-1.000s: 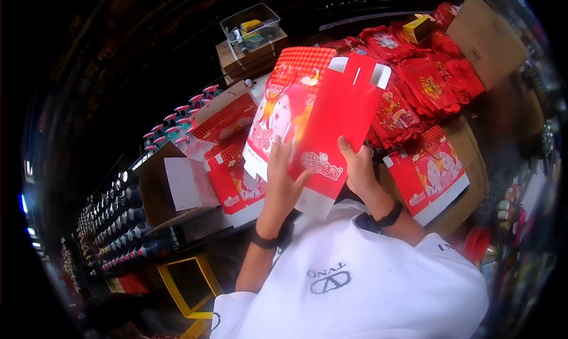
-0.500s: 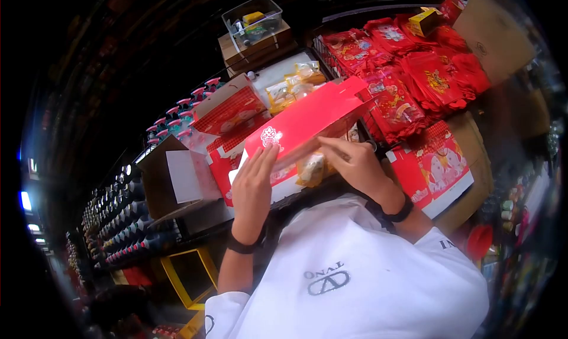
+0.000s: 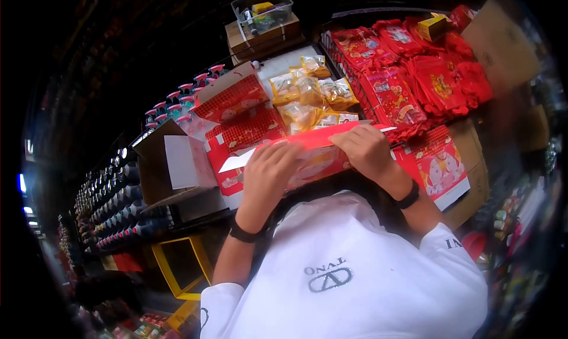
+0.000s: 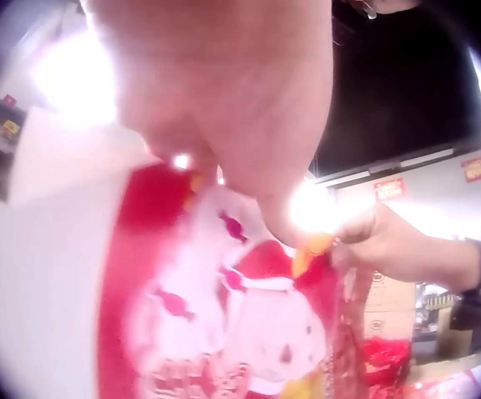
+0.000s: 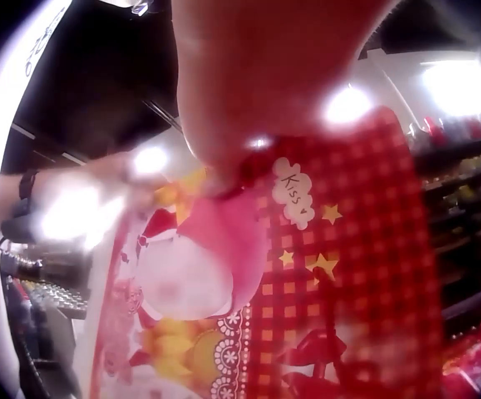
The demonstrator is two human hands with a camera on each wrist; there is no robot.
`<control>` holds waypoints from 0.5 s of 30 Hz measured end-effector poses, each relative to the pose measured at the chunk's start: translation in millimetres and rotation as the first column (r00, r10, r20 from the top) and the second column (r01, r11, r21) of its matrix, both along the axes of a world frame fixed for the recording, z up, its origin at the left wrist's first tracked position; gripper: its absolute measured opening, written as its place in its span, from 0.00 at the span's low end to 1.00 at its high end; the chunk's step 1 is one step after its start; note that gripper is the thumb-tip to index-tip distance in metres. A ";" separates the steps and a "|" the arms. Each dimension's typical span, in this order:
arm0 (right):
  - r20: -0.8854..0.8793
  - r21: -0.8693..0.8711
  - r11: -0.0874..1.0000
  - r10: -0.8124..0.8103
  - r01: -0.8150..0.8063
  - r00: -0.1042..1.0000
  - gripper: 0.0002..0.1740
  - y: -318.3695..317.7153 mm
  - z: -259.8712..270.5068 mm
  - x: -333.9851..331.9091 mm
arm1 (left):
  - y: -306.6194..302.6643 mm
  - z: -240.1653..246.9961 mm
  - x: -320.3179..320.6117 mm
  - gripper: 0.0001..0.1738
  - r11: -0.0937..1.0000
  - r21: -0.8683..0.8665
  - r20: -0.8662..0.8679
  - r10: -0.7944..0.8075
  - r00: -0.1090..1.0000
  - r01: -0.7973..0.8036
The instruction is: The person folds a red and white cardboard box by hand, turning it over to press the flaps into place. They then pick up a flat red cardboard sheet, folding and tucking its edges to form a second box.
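Both hands hold a red printed carton (image 3: pixel 319 138) by its top edge, in front of the chest. It is turned almost edge-on in the head view, with a white flap at the left end. My left hand (image 3: pixel 269 176) grips the edge left of the middle, fingers over the top. Farther right, my right hand (image 3: pixel 370 155) pinches the same edge, thumb hidden behind the carton. In the left wrist view a cartoon-printed face of the carton (image 4: pixel 265 341) hangs below the hand. Red checks and a "Kiss" label show on the carton (image 5: pixel 357 249) in the right wrist view.
Yellow-and-clear packets (image 3: pixel 305 93) lie behind the carton. Stacked red goods (image 3: pixel 441 78) fill a wire rack at right. A flat printed carton (image 3: pixel 444 167) lies right of the hands; an open brown box (image 3: pixel 160 173) stands left. A clear bin (image 3: pixel 266 13) sits at the back.
The carton has been turned from its broad face to edge-on and lowered. Both hands have shifted onto its top edge, uncovering the packets behind.
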State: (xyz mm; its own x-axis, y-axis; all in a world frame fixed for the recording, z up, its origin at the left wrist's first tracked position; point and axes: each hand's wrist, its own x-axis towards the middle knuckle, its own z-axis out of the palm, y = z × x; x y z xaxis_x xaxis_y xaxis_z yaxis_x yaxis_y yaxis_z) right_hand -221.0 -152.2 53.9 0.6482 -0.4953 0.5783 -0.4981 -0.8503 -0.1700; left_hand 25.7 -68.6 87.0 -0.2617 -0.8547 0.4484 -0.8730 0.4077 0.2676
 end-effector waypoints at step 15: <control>-0.016 -0.020 1.000 0.018 -0.018 1.000 0.17 14.6 5.1 18.5 | 1.8 -21.1 -14.6 0.15 0.999 0.041 -0.148 0.012 0.989 -0.006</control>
